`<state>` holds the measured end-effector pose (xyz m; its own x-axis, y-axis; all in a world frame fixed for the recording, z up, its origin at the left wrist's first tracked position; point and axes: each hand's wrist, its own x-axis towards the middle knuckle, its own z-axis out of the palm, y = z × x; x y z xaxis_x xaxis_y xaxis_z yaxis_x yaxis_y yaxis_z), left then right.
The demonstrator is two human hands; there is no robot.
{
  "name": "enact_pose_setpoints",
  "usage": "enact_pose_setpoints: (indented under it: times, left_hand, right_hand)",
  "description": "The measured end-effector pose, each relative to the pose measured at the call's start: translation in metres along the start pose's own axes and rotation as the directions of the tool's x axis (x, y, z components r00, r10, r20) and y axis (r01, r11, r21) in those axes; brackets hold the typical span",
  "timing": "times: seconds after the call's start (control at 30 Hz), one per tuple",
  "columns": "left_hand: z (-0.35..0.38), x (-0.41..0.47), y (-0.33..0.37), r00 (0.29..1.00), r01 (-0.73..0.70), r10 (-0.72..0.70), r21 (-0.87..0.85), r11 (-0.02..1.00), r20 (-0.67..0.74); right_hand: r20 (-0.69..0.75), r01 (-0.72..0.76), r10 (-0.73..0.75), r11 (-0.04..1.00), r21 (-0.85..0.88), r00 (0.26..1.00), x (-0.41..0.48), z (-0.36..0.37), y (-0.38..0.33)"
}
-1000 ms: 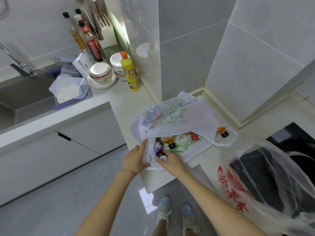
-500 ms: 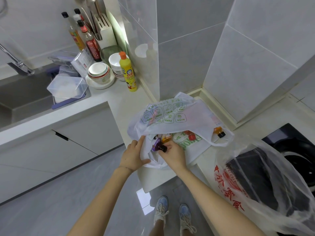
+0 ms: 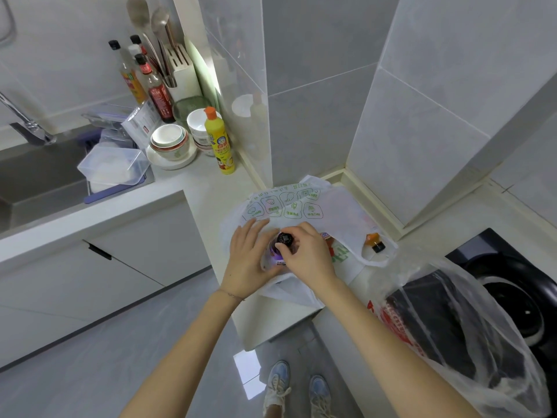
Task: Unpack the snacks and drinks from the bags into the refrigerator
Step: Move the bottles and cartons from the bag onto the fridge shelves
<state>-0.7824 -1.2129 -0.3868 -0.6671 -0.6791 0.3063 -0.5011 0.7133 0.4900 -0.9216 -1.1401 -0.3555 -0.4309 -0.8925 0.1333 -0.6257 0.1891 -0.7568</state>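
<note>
In the head view, the white bag [image 3: 301, 203] with green print lies flattened on the pale counter [image 3: 208, 191] at the centre of the frame, pushed up near the tiled corner. At its near mouth, just below centre, the right hand [image 3: 307, 257] curls its fingers and thumb round the neck of a purple bottle [image 3: 275, 251], clamped just under the black cap, which faces the camera. The bottle stands partly inside the bag's opening, with thin plastic gathered round its lower half. The left hand [image 3: 245, 263] lies just left of the bottle with its fingers fairly straight and close together, their tips resting on the bag's printed top; whether its thumb grips the plastic cannot be told. To the right of the hands, an orange bottle [image 3: 371, 239] with a black cap lies on its side inside the same bag, near a handle loop. At lower right a clear bag [image 3: 470, 342] with red print billows over a dark object, beside the black hob [image 3: 524, 267] at the right edge. In the upper left, a yellow bottle [image 3: 219, 146] with an orange cap stands on the counter next to stacked bowls [image 3: 170, 140], a clear lidded tub [image 3: 113, 165], sauce bottles [image 3: 156, 92] and a white knife block [image 3: 182, 70]. The sink [image 3: 33, 176] fills the left edge.
</note>
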Motion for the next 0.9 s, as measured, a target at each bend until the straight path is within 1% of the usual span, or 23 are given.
enact_pose_setpoints:
  times: [0.07, 0.13, 0.2, 0.27, 0.3, 0.37, 0.43, 0.5, 0.57, 0.63, 0.73, 0.9]
  left_hand:
    - [0.006, 0.001, 0.004, 0.994, 0.059, -0.057, -0.024, 0.998, 0.094]
    - [0.010, 0.000, 0.005, 0.980, 0.136, -0.126, -0.055, 0.989, 0.153]
    - [0.012, -0.003, 0.003, 0.971, 0.147, -0.137, -0.038, 0.988, 0.197]
    - [0.012, -0.007, 0.001, 0.963, 0.167, -0.154, -0.041, 0.985, 0.222]
    - [0.012, -0.009, 0.000, 0.958, 0.191, -0.173, -0.058, 0.980, 0.228]
    - [0.010, -0.011, -0.003, 0.957, 0.215, -0.192, -0.086, 0.973, 0.217]
    - [0.005, -0.010, -0.006, 0.959, 0.224, -0.198, -0.120, 0.967, 0.201]
    - [0.001, -0.012, -0.012, 0.962, 0.240, -0.206, -0.190, 0.952, 0.181]
    - [-0.003, -0.013, -0.018, 0.960, 0.255, -0.220, -0.223, 0.941, 0.170]
    - [-0.007, -0.014, -0.024, 0.945, 0.313, -0.279, -0.225, 0.923, 0.173]
    - [-0.012, -0.017, -0.028, 0.919, 0.389, -0.353, -0.263, 0.883, 0.176]
    - [-0.012, -0.025, -0.023, 0.907, 0.415, -0.356, -0.329, 0.848, 0.224]
  right_hand:
    - [0.025, 0.032, -0.033, 0.999, 0.013, 0.999, -0.004, -0.002, 0.000]
    - [0.051, 0.051, -0.055, 0.996, 0.068, 0.997, -0.005, -0.003, 0.003]
    - [0.089, 0.073, -0.083, 0.991, 0.110, 0.993, -0.005, -0.005, 0.007]
    - [0.102, 0.059, -0.075, 0.986, 0.155, 0.992, -0.007, -0.005, 0.011]
    - [0.079, 0.025, -0.041, 0.982, 0.187, 0.996, -0.007, -0.005, 0.014]
    - [0.000, -0.076, 0.078, 0.970, 0.231, 0.997, -0.008, -0.004, 0.025]
    - [-0.041, -0.181, 0.195, 0.959, 0.219, 0.980, -0.010, -0.002, 0.041]
    - [-0.014, -0.262, 0.268, 0.950, 0.172, 0.963, -0.014, 0.003, 0.058]
    - [0.084, -0.339, 0.332, 0.938, 0.073, 0.939, -0.021, 0.008, 0.070]
    - [0.165, -0.375, 0.371, 0.927, -0.010, 0.914, -0.025, 0.017, 0.079]
    - [0.179, -0.401, 0.399, 0.916, -0.023, 0.899, -0.025, 0.028, 0.083]
    - [0.190, -0.426, 0.416, 0.905, 0.012, 0.889, -0.017, 0.046, 0.084]
